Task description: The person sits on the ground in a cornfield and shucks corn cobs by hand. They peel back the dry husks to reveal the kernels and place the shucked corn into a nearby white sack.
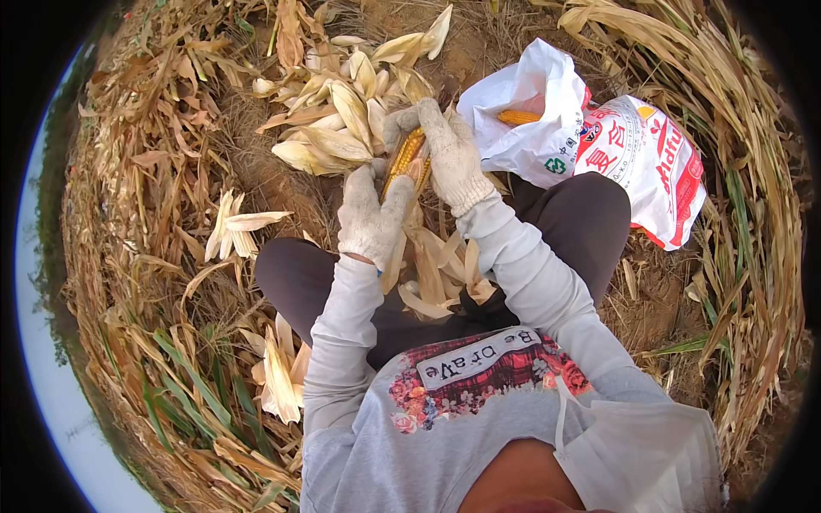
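Note:
My left hand [375, 211], in a pale knit glove, grips the lower part of a yellow ear of corn [406, 154]. At the ear's top and right side is my right hand [451, 151], gloved alike, its fingers closed around the ear and some husk. The ear is partly bared, and the gloves hide much of it. Beyond my hands lies a pile of corn ears in pale husks [346, 122]. To the right stands an open white woven plastic sack [513, 144] with a husked ear of corn [519, 117] showing in its mouth.
Stripped husks [433, 269] lie between my bent legs. More loose husks [234, 224] are on the ground at the left. Dry corn stalks and leaves [763, 224] bank up along the right, and others [128, 256] cover the left side. The sack's printed lower part rests beside my right knee.

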Action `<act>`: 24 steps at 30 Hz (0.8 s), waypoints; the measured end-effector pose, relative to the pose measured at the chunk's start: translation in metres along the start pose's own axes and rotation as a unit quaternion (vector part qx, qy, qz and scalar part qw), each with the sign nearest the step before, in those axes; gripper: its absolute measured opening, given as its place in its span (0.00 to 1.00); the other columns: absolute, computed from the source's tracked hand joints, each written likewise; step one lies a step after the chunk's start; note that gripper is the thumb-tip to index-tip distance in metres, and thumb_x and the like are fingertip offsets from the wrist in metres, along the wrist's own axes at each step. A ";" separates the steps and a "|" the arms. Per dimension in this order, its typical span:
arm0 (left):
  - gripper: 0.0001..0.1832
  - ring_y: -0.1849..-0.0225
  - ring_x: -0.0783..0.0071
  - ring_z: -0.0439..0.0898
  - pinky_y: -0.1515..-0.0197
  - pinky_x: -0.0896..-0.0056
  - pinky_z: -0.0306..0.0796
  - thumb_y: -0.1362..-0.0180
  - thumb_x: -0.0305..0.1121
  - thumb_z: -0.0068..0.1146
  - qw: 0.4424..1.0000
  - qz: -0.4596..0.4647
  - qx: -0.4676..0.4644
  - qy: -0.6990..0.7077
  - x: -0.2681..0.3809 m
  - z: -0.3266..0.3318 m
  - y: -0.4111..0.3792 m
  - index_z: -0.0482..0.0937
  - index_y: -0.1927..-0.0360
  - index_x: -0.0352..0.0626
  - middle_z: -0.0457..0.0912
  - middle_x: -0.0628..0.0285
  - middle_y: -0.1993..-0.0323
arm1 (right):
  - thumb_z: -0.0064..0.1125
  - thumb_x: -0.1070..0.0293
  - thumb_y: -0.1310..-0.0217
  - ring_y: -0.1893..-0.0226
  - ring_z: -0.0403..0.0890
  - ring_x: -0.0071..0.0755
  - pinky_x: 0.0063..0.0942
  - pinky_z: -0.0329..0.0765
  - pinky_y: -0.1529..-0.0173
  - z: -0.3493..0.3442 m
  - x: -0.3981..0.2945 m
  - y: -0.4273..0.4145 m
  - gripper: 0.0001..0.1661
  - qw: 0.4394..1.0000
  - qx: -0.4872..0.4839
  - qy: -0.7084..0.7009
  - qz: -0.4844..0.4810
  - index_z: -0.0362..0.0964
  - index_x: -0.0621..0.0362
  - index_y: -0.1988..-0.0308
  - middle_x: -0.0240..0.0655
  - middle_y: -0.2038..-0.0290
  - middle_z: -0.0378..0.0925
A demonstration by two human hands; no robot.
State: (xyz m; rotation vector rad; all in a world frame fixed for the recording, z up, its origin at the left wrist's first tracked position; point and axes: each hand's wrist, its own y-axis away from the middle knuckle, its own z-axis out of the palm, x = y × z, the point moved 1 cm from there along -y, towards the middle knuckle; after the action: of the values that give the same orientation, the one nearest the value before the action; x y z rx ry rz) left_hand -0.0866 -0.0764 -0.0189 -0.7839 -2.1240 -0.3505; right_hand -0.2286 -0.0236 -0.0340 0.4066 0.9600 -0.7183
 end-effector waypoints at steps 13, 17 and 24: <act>0.35 0.40 0.55 0.72 0.35 0.59 0.65 0.32 0.39 0.50 0.986 0.039 0.086 0.135 -0.040 0.071 0.028 0.52 0.28 0.30 0.66 0.45 0.36 | 0.46 0.46 0.25 0.58 0.84 0.51 0.52 0.82 0.51 0.012 -0.002 0.004 0.30 0.902 0.033 -0.418 0.103 0.75 0.66 0.59 0.50 0.63 0.81; 0.31 0.45 0.67 0.74 0.44 0.68 0.72 0.32 0.36 0.53 0.961 -0.022 0.122 0.246 -0.036 0.071 0.022 0.58 0.30 0.33 0.70 0.52 0.40 | 0.46 0.45 0.25 0.76 0.71 0.36 0.41 0.77 0.66 0.004 0.004 0.005 0.26 0.875 0.046 -0.461 0.145 0.69 0.54 0.71 0.31 0.78 0.68; 0.30 0.60 0.59 0.80 0.54 0.56 0.79 0.32 0.48 0.54 0.795 -0.140 0.189 0.559 -0.073 0.016 -0.042 0.64 0.36 0.38 0.76 0.55 0.59 | 0.49 0.49 0.25 0.85 0.57 0.20 0.20 0.58 0.80 -0.005 -0.013 0.012 0.19 0.954 0.018 -0.178 0.241 0.71 0.51 0.64 0.21 0.82 0.59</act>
State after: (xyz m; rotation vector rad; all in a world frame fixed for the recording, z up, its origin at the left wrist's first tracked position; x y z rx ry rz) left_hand -0.0896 -0.1310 -0.0856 0.0559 -1.0793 -0.3876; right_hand -0.2280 -0.0077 -0.0258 0.5001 0.4772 -0.3446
